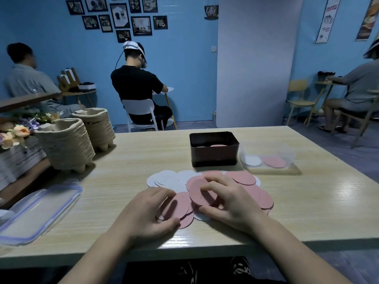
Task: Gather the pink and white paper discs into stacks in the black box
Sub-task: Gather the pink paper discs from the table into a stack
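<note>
White discs [166,179] fanned on table [114,181], just beyond left hand [147,210]. Left hand curls round small pink stack [174,209]. Right hand [231,201] pinches tilted pink disc [200,194] amid loose pink discs [244,178]. Black box [214,156] behind, apart.

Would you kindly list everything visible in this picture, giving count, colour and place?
pink round paper discs: many, pink, spread mid-table near edge
white round paper discs: several, white, fanned left of the pink
black rectangular box: one, black, behind the discs, discs inside
clear plastic tray: one, clear, right of the box, holding discs
clear plastic lid: one, clear, table's near left
stacked pulp trays: two stacks, beige, table's left
light wooden table: one, beige, under everything
seated people: three, black and grey tops, background
left hand: one, gripping pink discs
right hand: one, pinching a pink disc
</note>
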The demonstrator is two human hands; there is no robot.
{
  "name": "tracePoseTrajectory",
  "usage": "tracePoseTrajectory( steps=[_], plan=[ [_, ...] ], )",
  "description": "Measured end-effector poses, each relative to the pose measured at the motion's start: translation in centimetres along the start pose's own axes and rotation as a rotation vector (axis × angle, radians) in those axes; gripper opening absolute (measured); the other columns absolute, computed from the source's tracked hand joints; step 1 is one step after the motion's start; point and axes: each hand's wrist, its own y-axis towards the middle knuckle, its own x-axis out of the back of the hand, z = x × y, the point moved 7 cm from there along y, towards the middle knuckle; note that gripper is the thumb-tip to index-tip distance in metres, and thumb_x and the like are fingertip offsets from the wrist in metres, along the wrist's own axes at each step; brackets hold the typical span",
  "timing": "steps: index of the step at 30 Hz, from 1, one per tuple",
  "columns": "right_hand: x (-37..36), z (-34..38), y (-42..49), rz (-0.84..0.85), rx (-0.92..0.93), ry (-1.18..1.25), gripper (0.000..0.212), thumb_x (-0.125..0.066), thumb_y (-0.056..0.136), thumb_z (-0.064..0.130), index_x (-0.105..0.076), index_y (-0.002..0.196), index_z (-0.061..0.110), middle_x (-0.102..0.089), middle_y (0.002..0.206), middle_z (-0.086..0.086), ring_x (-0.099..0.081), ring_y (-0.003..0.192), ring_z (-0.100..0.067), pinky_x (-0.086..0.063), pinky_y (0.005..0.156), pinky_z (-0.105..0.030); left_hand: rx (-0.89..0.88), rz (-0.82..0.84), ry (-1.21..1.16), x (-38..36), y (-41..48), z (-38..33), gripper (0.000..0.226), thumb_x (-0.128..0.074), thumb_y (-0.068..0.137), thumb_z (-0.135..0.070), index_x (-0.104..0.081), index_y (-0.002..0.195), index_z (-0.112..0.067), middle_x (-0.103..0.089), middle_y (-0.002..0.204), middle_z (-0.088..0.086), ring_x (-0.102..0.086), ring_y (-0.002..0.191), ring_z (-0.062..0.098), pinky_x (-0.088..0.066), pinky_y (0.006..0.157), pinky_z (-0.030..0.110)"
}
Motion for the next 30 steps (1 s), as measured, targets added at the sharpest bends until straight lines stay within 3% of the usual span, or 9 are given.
tracePoseTrajectory(
  steps=[4,8,13,19,23,30],
  plan=[
    [0.0,-0.2,0.0,-0.004,0.001,-0.012,0.040,-0.073,0.083,0.055,-0.064,0.114,0.032,-0.053,0.137,0.014,-0.043,0.112,0.007,-0.040,0.088,-0.013,0.017,-0.012,-0.015,0.2,0.1,-0.1,0.052,-0.072,0.076,-0.059,-0.062,0.118,-0.029,-0.058,0.105,-0.023,-0.053,0.098,0.000,-0.042,0.082,0.017],
    [-0.1,-0.7,0.2,-0.013,0.003,-0.011,0.041,-0.073,0.083,0.055,-0.065,0.115,0.030,-0.053,0.136,0.012,-0.047,0.116,0.001,-0.045,0.091,-0.018,0.010,-0.081,-0.045,0.9,0.2,0.2,0.049,-0.075,0.078,-0.049,-0.062,0.118,-0.024,-0.063,0.112,-0.016,-0.058,0.105,0.004,-0.048,0.085,0.023],
    [0.0,-1.5,0.8,0.001,-0.015,-0.021,0.041,-0.070,0.082,0.056,-0.063,0.114,0.031,-0.053,0.138,0.010,-0.050,0.124,-0.006,-0.046,0.100,-0.025,-0.068,-0.137,-0.022,1.0,1.9,-0.4,0.053,-0.076,0.078,-0.045,-0.064,0.121,-0.016,-0.063,0.123,-0.007,-0.057,0.116,0.009,-0.045,0.099,0.023],
    [0.0,-1.7,1.5,-0.007,0.036,-0.064,0.051,-0.077,0.083,0.047,-0.055,0.127,0.034,-0.052,0.138,0.010,-0.051,0.125,-0.012,-0.044,0.103,-0.024,-0.144,-0.123,0.026,-1.1,4.1,-1.5,0.051,-0.078,0.077,-0.043,-0.067,0.117,-0.013,-0.064,0.129,0.001,-0.059,0.119,0.018,-0.053,0.095,0.033],
    [-0.5,-1.5,1.4,-0.050,0.079,-0.077,0.032,-0.073,0.085,0.043,-0.063,0.111,0.027,-0.052,0.136,0.005,-0.051,0.125,-0.013,-0.047,0.099,-0.025,-0.177,-0.158,0.028,-1.7,4.2,-1.7,0.047,-0.079,0.077,-0.042,-0.069,0.113,-0.014,-0.064,0.128,0.000,-0.061,0.115,0.020,-0.054,0.091,0.034],
    [0.1,-0.8,1.2,-0.107,0.099,-0.090,0.031,-0.072,0.086,0.044,-0.067,0.102,0.018,-0.059,0.131,-0.001,-0.055,0.121,-0.014,-0.047,0.097,-0.022,-0.178,-0.178,0.037,-1.6,3.9,-1.7,0.052,-0.076,0.080,-0.048,-0.068,0.120,-0.015,-0.062,0.136,0.002,-0.061,0.119,0.020,-0.054,0.093,0.031]
  ],
)
